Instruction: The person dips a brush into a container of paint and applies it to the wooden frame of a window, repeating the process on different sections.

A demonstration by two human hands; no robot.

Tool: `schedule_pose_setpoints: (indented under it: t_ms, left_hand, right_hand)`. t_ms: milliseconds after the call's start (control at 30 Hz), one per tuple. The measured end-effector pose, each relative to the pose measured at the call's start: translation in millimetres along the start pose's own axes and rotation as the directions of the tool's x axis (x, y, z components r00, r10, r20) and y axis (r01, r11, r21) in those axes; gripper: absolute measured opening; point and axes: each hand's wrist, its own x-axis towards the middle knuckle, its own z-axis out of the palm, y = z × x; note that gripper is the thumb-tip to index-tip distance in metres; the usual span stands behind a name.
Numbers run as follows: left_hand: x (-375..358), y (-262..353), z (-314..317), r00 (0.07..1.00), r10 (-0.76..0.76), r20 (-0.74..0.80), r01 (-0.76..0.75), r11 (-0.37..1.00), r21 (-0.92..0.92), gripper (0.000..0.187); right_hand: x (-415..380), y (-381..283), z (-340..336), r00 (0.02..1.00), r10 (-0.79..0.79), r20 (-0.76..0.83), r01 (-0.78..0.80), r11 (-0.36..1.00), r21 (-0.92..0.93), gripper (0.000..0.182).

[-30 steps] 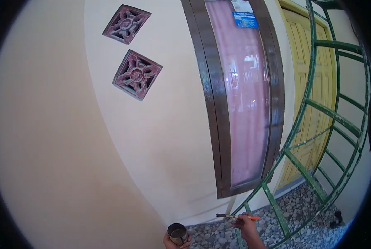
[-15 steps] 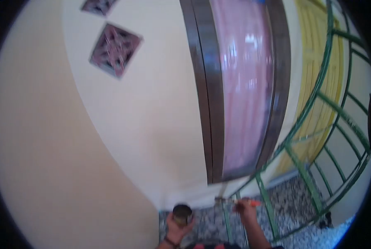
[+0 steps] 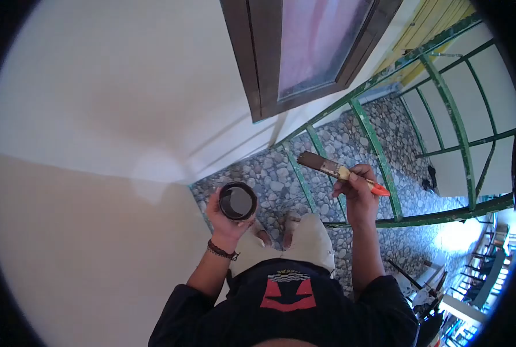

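My left hand is wrapped round a round dark container with dark liquid inside, held upright in front of me. In my right hand is a paintbrush with a pale handle ending in orange; its dark-coated bristles point to the left, toward the container but apart from it. Just behind the brush stands a green metal ladder spotted with pale paint. A brown window frame surrounds a pane with a pink curtain above the container.
Pale walls meet in a corner at the left. The floor has a grey pebble pattern. Yellow shutters or panels show at the upper right. Dark and white items lie at the lower right, with furniture beyond.
The view has tilted down, so my arms, shirt and feet now show. The container and the brush appear higher in view, and the wall ornaments have left it.
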Motion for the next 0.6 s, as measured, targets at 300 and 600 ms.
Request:
schedule_pose_setpoints:
  t_ms: [300, 600]
  left_hand:
    - [96.6, -6.0, -154.4, 0.999, -0.005, -0.037, 0.004, 1.0, -0.017, 0.055]
    - [148.1, -18.5, -287.3, 0.994, 0.101, 0.034, -0.102, 0.994, 0.025, 0.061]
  right_hand:
    - [81.8, 161.4, -25.5, 0.981, -0.195, -0.012, 0.193, 0.975, -0.113, 0.027]
    - [166.2, 251.8, -12.3, 0.672, -0.737, 0.069, 0.738, 0.658, -0.149, 0.027]
